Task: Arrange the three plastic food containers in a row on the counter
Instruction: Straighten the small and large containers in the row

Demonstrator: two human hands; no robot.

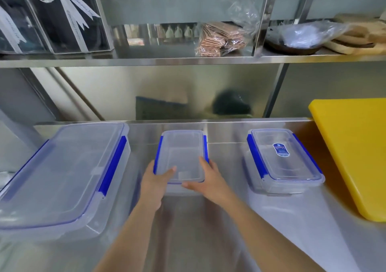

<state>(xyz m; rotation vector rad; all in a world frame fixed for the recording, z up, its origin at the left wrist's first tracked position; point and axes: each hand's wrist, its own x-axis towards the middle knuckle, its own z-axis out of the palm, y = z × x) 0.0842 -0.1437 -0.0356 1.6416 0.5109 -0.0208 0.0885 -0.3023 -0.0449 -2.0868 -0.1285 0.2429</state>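
Note:
Three clear plastic containers with blue lid clips stand on the steel counter (208,230). The large container (62,171) is at the left. The small container (181,152) is in the middle, near the back. A medium container (282,161) with a blue label on its lid sits at the right. My left hand (156,179) grips the small container's near left corner, thumb on the lid. My right hand (208,177) grips its near right corner, fingers along the right clip.
A thick yellow cutting board (355,150) lies at the right edge of the counter. Above, a steel shelf (188,59) holds gift boxes with white ribbons (58,17), a bag of brown packets (221,37) and wrapped plates (302,35).

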